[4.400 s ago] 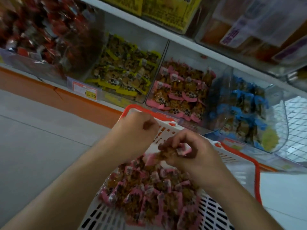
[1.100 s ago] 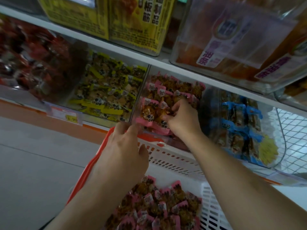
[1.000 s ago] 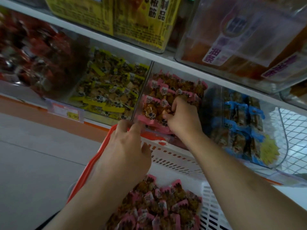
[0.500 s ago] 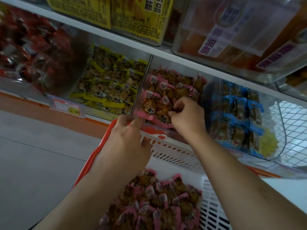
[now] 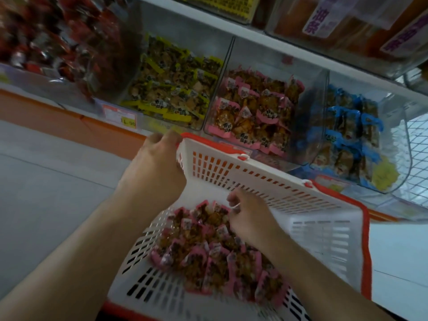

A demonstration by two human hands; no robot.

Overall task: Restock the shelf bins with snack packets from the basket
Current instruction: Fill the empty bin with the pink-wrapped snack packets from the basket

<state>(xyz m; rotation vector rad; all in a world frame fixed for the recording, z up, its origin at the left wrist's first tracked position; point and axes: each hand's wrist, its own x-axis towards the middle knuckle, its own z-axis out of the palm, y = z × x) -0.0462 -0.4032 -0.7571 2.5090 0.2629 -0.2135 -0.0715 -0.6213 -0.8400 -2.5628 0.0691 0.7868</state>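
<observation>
Shop aisle, shelf of clear bins | pink snack packets heaped in white basket | right hand down among them, fingers curled — pinch unclear | left hand grips basket corner | step: fetching more; next: lift a handful to pink bin — part-full.

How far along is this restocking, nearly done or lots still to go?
The pink packet bin on the shelf already looks well filled. The right hand is in the basket, fingers curled at the pink packets, while the left hand grips the basket's rim. A sizeable pile remains, so plenty is left to move.
</observation>
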